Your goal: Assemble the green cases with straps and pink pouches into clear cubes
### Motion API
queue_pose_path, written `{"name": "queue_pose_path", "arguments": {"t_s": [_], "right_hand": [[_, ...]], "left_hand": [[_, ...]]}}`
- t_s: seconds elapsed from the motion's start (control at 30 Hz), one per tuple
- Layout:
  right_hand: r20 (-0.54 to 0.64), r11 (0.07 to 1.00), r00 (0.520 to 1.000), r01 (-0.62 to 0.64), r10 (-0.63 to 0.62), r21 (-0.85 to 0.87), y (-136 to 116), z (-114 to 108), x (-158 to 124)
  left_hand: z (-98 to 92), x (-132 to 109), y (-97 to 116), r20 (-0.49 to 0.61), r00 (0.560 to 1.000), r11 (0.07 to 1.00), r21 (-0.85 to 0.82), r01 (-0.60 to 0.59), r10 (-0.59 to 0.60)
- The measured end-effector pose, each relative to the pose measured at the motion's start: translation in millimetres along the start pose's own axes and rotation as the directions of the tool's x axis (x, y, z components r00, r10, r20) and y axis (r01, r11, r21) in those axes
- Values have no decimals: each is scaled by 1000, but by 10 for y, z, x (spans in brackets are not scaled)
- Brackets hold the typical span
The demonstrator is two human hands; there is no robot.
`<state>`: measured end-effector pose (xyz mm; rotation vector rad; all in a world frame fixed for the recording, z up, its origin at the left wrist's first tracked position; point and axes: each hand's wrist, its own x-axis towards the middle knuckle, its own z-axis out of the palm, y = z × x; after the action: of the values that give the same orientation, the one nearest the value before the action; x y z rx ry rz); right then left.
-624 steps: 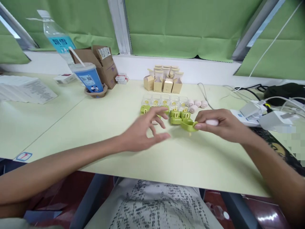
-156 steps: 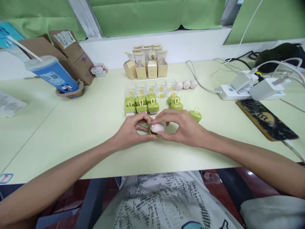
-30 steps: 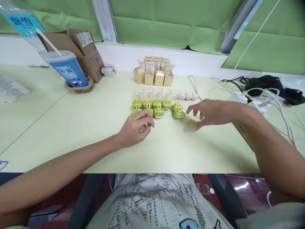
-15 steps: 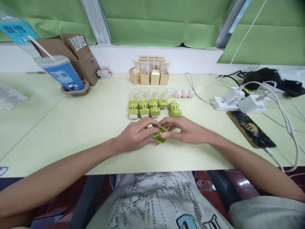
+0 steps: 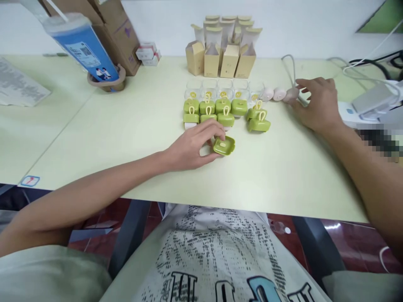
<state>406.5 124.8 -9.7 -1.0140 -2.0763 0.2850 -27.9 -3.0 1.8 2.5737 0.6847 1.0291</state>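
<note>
My left hand [image 5: 198,144] pinches a small green cover [image 5: 225,145] by its edge, with the hollow inside turned up and a pale yellow spot in it. My right hand [image 5: 319,105] has its thumb and fingers closed about a pale pink round piece [image 5: 292,94], the rightmost of a short row. Beside that stands another pink piece [image 5: 279,94]. Beyond my left hand are two rows of green covers with yellow loops [image 5: 226,119], some on white bodies. Two more green covers [image 5: 258,123] sit apart to their right.
Behind the covers stand clear cups [image 5: 225,88] in a row, then open tan cartons [image 5: 229,62] by the wall. A blue drink cup [image 5: 91,54] and a brown cardboard box [image 5: 121,37] are at the left. White power strip [image 5: 349,114] and cables lie by my right forearm.
My right hand has let go of the green cover and moved right to the pink pieces. My left hand keeps the cover. The view has tilted down.
</note>
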Motion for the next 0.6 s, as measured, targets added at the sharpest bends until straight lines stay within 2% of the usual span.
{"name": "queue_pose_path", "arguments": {"t_s": [0.07,0.13,0.2,0.27,0.3,0.33,0.37,0.4,0.47,0.53,0.6], "right_hand": [[-178,975,977,-146,115,-167,-160,-39,37],[-336,953,927,-241,169,-185,-438,-90,75],[-455,974,876,-217,162,-71,-771,-107,100],[-447,978,876,-115,182,174,-1118,-54,100],[-347,959,918,-100,192,267,-1290,2,86],[-313,945,939,-36,143,326,-1456,74,63],[-360,929,931,83,56,361,-1614,158,30],[-300,918,954,120,-2,377,-1760,246,-10],[-110,931,994,48,-9,362,-1997,412,-102],[54,956,997,46,-64,290,-2137,536,-187],[134,963,980,112,-148,245,-2178,613,-247]], "left_hand": [[0,-7,8,20,1000,999,-27,21,-21],[-4,-11,15,21,999,998,-50,38,-37],[-13,-4,26,17,997,991,-109,74,-72],[-30,13,40,24,992,969,-212,130,-127],[-40,24,48,35,987,950,-268,159,-155],[-50,35,56,52,982,929,-320,188,-181],[-60,45,63,73,976,905,-366,218,-206],[-68,53,68,96,968,880,-404,250,-231],[-78,62,70,133,951,832,-461,309,-279],[-79,64,61,150,941,800,-496,338,-304],[-76,63,49,152,942,794,-508,334,-299]]}}
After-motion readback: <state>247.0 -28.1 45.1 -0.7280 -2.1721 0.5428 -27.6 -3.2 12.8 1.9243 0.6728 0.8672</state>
